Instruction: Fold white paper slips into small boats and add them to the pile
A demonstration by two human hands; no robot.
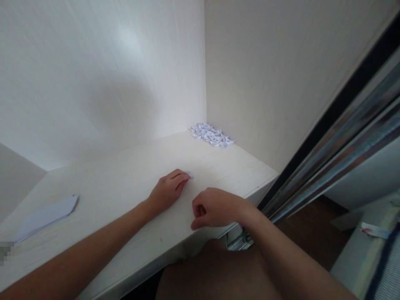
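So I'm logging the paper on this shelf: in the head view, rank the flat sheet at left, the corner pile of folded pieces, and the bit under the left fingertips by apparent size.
1. Flat sheet, though it lies nearest the camera.
2. Pile of folded pieces, farther back, so possibly understated.
3. Small piece at the left hand fingertips, clearly smallest.

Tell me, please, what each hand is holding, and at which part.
The left hand presses its fingertips on one end of a small folded paper piece lying on the shelf; it is not lifted. The right hand is curled; nothing visible is in it.

folded paper pile (212, 135), paper strip (46, 216), shelf (125, 179)
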